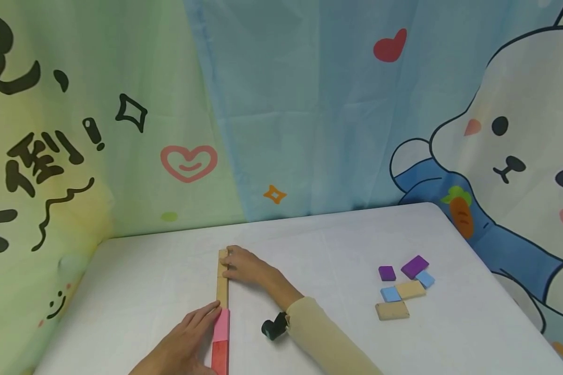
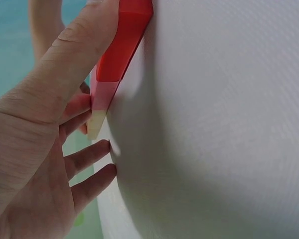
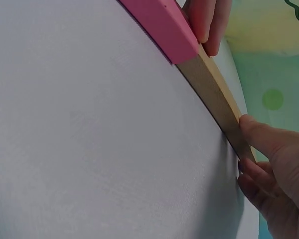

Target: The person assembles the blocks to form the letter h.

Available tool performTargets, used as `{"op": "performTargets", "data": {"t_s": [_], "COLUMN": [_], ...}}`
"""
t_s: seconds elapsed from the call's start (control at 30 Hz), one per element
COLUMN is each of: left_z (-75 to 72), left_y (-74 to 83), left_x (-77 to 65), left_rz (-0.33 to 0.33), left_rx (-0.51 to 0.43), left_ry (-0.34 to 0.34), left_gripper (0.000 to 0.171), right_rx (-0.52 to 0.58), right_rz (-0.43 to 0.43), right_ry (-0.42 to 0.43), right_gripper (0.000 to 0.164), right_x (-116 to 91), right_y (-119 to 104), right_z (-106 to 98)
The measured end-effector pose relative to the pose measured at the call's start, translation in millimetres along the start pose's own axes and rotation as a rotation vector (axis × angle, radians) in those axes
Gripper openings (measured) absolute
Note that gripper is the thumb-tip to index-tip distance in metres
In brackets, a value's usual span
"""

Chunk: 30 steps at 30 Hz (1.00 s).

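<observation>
A straight row of flat blocks lies on the white table: a red block nearest, then a pink block, then plain wooden blocks at the far end. My left hand rests along the row's left side, thumb by the red block, fingertips reaching the joint of pink and wood. In the left wrist view its fingers are spread and fairly straight. At the far end, my right hand pinches the last wooden block between thumb and fingers. Its fingertips partly hide that block.
To the right lies a loose group of blocks: two purple blocks, two light blue blocks and two wooden blocks. A printed curtain hangs behind the table. A dark wrist device sits at my right sleeve.
</observation>
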<state>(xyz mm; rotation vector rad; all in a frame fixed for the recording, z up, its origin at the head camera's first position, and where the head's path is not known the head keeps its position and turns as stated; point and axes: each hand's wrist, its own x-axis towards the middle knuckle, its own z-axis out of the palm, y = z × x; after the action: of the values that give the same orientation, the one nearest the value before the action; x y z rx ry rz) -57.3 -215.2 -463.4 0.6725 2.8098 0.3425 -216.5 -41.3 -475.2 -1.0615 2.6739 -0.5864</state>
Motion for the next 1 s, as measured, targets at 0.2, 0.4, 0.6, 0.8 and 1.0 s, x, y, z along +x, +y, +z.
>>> {"op": "performTargets", "data": {"t_s": [0.2,0.4,0.6,0.8,1.0], "left_z": [2.0,8.1,9.8,7.2,9.6], "left_y": [-1.6,-2.5,-7.0,-9.8,-7.3], "left_x": [0.3,1.1,-3.6,-5.4,-4.6], "left_rz": [0.051,0.05,0.121,0.154,0.156], "left_rx": [-0.001,0.0,0.024,0.04,0.06], "left_ry": [0.049,0.051,0.119,0.164,0.169], "left_gripper": [0.125,0.123,0.123,0.121,0.122], "right_rx": [-0.081,-0.049,-0.01,-0.006,0.068], "right_rz": [-0.013,-0.074,0.064,0.344,0.527], "right_ry": [0.076,0.129,0.22,0.346,0.516], "right_gripper": [0.041,0.042,0.039,0.039,0.037], "right_x": [-24,-107,-207,-274,-310], "right_y": [-7,-3,23,39,56], "right_z": [-5,-37,-55,-48,-41]}}
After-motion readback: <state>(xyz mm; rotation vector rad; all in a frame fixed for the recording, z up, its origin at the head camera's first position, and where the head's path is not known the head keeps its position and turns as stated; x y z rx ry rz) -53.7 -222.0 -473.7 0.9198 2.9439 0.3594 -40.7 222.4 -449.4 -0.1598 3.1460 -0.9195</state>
